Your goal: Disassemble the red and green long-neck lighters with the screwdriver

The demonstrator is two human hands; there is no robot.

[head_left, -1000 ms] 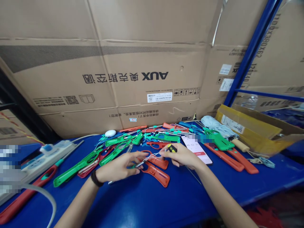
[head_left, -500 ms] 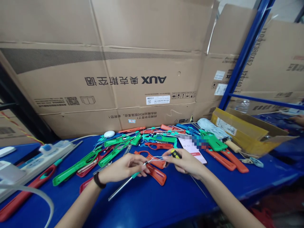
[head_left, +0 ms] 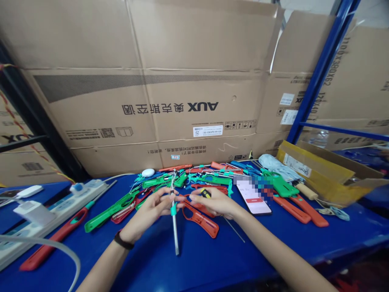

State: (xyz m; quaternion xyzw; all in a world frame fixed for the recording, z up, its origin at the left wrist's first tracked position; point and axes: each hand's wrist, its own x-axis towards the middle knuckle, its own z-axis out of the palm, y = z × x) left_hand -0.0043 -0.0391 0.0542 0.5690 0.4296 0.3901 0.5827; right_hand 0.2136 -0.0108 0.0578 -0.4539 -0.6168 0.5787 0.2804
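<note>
Rod (head_left: 175, 235), well left of the phone (head_left: 254, 198), now points at you, swung from its slant; far end seems easier to reach. Your left hand (head_left: 156, 206) pinches it; your right hand (head_left: 217, 202), closer, grips the screwdriver (head_left: 206, 193) nearer the phone.

The lower-right corner is dim and blurred.

Head-worn view, forward and down
</note>
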